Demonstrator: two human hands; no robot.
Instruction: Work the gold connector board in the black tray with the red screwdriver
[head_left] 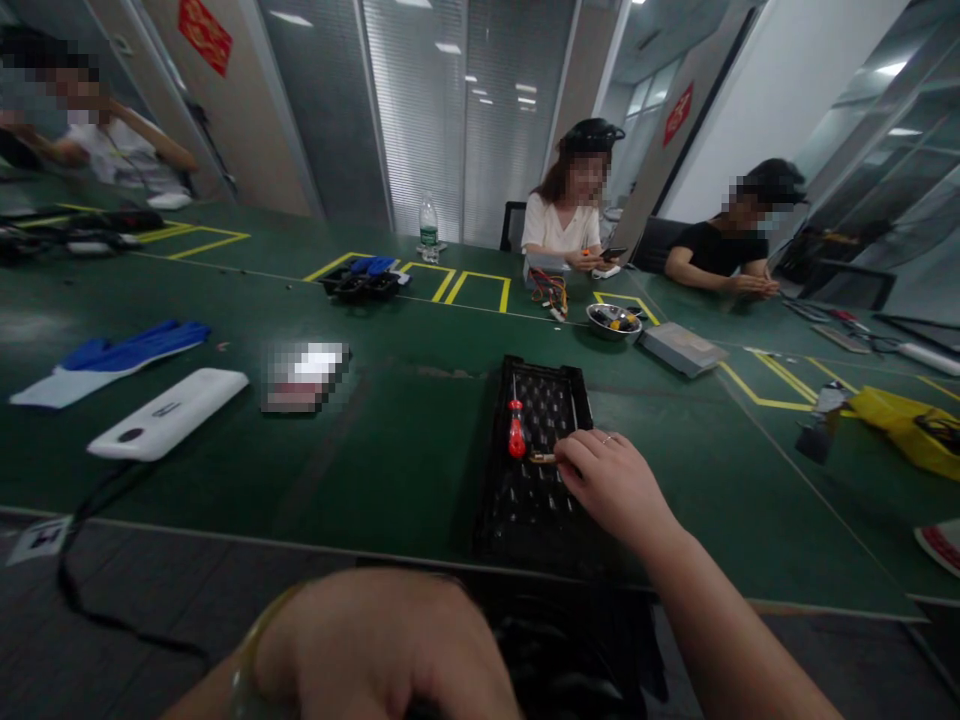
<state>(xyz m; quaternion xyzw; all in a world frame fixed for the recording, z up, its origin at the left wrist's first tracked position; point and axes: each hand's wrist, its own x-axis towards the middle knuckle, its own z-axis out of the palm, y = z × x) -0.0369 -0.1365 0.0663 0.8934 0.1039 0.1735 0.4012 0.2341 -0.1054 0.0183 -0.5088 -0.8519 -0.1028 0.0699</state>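
Observation:
A black plastic tray [491, 500] with a perforated floor stands at the front edge of the green table. Inside it lies a red-handled screwdriver [516, 430], its shaft pointing away from me. My right hand [615, 485] reaches in over the tray's right side. Its thumb and forefinger are pinched on a small brass-coloured piece [542, 458], just right of the screwdriver handle. Close to the camera, my left hand [390, 640] is held low in front of the table edge, back of the hand up. Its fingers bend down out of sight, so I cannot see what they hold.
Left of the tray are a white device [169, 412] with a black cable and blue-and-white gloves [112, 360]. Beyond it stand a metal bowl [613, 322] of small parts, a grey box [681, 350] and a water bottle [428, 225]. Several people sit around the table.

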